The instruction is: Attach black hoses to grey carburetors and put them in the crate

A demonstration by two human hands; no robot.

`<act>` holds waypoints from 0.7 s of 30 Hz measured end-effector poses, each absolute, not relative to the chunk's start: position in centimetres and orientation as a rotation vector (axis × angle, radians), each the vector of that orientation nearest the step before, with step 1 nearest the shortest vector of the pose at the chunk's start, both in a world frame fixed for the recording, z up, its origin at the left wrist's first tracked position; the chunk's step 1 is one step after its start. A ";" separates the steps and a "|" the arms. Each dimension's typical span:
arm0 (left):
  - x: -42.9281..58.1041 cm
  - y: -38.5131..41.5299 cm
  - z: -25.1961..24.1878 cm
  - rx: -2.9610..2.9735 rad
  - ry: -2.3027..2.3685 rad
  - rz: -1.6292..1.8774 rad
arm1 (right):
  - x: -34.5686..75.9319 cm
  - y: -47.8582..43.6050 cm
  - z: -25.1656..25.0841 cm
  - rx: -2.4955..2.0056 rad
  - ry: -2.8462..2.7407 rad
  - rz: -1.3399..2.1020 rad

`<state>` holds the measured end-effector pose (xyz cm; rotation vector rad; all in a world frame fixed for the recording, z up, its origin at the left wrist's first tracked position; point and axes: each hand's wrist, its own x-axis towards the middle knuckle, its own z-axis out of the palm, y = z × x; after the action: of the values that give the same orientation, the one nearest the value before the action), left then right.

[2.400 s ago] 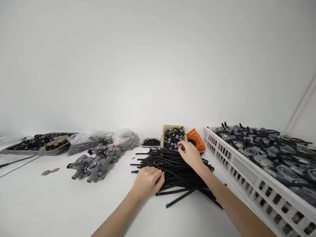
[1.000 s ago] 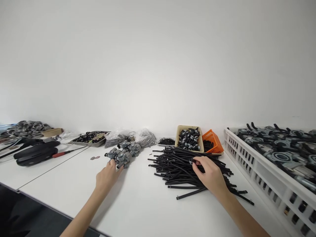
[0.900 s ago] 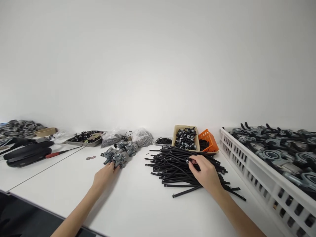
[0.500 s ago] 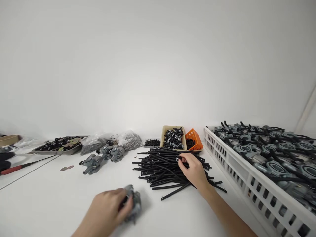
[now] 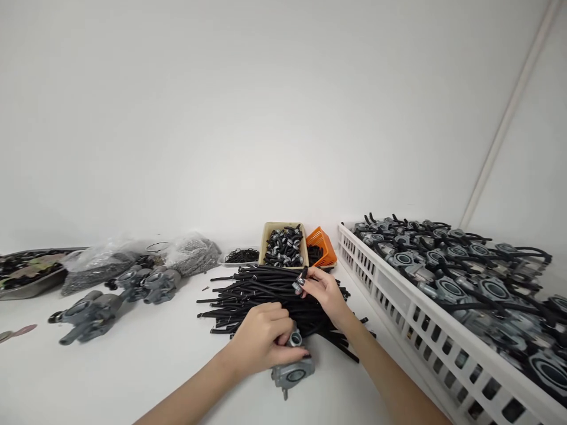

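My left hand [image 5: 263,339] is closed around a grey metal carburetor [image 5: 293,373], held low over the white table with its round bore facing me. Just above and to the right, the fingertips of my right hand [image 5: 328,296] pinch a short black hose piece with a silver clamp [image 5: 300,282]. It resembles the pieces in the cream tray behind. Under and behind both hands spreads a loose pile of black hoses [image 5: 248,289]; my forearms and hands cover part of it.
Behind the hoses stand the cream tray [image 5: 283,225] and a tilted orange basket [image 5: 328,252]. A white slatted crate [image 5: 401,298] full of carburetors fills the right side. More carburetors [image 5: 91,316] and plastic bags of small parts [image 5: 192,255] are at left.
The view has turned right, so the table items appear further left. My left hand has brought the carburetor right, close to my right hand, which still pinches the hose piece.
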<state>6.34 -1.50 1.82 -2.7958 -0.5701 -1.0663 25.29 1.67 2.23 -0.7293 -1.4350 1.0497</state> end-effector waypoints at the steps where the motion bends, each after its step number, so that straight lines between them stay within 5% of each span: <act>1: 5.8 -1.4 1.4 -2.795 -0.576 -1.144 | 25.5 1.5 2.5 -0.694 -1.428 1.174; 6: 4.5 -1.3 -0.1 -2.899 -0.876 -1.430 | 26.0 0.0 3.7 -0.564 -1.501 1.516; 21: 4.3 -0.5 -0.6 -2.921 -0.947 -1.153 | 27.2 0.1 2.9 -0.648 -1.731 1.638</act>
<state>4.27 -0.51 -0.59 -2.9206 -0.9469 -1.1531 27.23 0.13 2.91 -0.6476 -1.7314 1.6382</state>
